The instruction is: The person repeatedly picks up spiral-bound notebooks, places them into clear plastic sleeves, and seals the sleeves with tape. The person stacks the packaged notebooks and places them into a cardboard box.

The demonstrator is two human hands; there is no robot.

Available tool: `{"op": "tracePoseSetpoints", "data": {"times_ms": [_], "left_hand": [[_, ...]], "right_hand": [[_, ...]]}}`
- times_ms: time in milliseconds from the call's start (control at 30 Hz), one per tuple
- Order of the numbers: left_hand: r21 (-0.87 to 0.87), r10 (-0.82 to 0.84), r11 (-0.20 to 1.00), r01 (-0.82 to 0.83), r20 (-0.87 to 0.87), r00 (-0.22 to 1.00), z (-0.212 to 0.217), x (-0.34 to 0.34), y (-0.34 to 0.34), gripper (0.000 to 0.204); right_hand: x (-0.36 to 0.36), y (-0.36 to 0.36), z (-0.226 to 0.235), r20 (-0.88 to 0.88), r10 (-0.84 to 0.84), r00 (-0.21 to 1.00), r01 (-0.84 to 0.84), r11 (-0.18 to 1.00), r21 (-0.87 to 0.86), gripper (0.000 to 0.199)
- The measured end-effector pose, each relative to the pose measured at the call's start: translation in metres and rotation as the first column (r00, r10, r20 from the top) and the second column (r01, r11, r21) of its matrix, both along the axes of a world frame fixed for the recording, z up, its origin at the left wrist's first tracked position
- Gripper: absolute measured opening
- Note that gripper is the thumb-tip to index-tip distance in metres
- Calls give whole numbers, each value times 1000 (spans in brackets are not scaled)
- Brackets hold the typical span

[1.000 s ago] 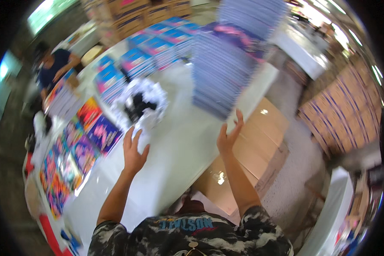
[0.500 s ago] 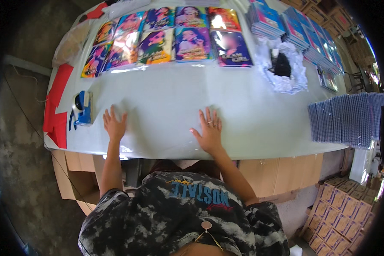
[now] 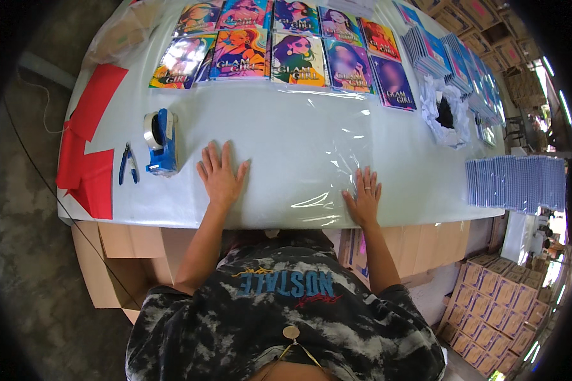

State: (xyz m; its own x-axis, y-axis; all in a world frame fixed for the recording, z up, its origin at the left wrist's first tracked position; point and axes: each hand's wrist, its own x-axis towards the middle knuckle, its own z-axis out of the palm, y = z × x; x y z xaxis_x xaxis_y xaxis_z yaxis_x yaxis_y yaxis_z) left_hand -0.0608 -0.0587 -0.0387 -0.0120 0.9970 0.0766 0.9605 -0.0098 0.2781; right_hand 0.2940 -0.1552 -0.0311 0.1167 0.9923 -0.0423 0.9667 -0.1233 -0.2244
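The desk point(image 3: 286, 136) is in front of the person, with a pale top, and it carries the blue tape dispenser point(image 3: 165, 146), which I use as the landmark. The left grip point(image 3: 221, 181), a bare hand, lies flat on the desk just to the right of the dispenser; it is spread wide and holds nothing. The right grip point(image 3: 364, 202) is well to the right of the dispenser, also flat on the desk and empty, with the thumb apart from the fingers. Immediately left of the dispenser are blue-handled pliers point(image 3: 133, 170), and farther left is red material point(image 3: 96, 181). Beyond the dispenser, mostly to its right, colourful notebooks point(image 3: 241, 57) lie in two rows. Far to the right of it are a crumpled white bag point(image 3: 462, 131) with something black inside, blue-covered stacks point(image 3: 433, 47) and, nearer to the person, a row of spiral-bound books point(image 3: 516, 185).
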Motion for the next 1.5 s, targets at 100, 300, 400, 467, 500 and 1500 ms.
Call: {"op": "tracePoseSetpoints", "data": {"times_ms": [100, 300, 400, 467, 500, 1500], "left_hand": [[27, 17, 999, -20, 95, 995, 8, -10, 5, 64], [250, -73, 968, -13, 332, 940, 54, -16, 103, 50], [171, -11, 984, -50, 342, 940, 58, -3, 196, 53], [104, 106, 986, -133, 236, 966, 54, -4, 254, 71], [-17, 184, 983, -184, 201, 962, 53, 3, 279, 77], [161, 82, 971, -178, 474, 877, 55, 32, 81, 45]], "right_hand": [[0, 12, 1, -29, -55, 998, 57, 996, 64, 65], [44, 111, 21, -197, -194, 961, 260, 877, 404, 44], [88, 191, 23, -287, -211, 934, 326, 831, 451, 38], [112, 246, 26, -350, -204, 914, 331, 875, 354, 48], [121, 267, 23, -216, -236, 947, 301, 887, 351, 53], [-17, 207, 49, -508, 49, 860, 105, 957, 270, 49]]}}
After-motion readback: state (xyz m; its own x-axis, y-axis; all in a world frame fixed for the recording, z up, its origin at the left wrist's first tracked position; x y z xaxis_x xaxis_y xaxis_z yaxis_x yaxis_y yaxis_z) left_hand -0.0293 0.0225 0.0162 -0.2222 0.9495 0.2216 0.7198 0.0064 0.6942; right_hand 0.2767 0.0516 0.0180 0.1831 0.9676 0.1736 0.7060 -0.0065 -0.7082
